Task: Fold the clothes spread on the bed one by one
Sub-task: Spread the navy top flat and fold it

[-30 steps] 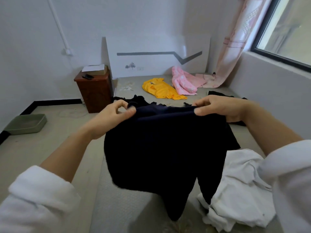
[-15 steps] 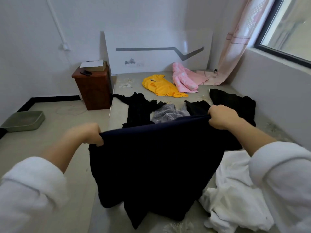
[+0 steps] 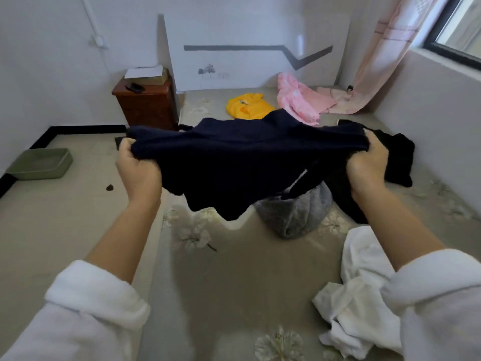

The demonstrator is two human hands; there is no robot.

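Holding one garment [image 3: 247, 152], left grip [image 3: 138, 168], right grip [image 3: 367, 165]

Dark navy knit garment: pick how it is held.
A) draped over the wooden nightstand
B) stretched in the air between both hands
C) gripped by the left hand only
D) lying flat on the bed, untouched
B: the left hand and the right hand each grip one end of the dark navy knit garment, held above the floral-printed bed.

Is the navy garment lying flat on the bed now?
No, the left hand and right hand hold the navy garment up above the bed.
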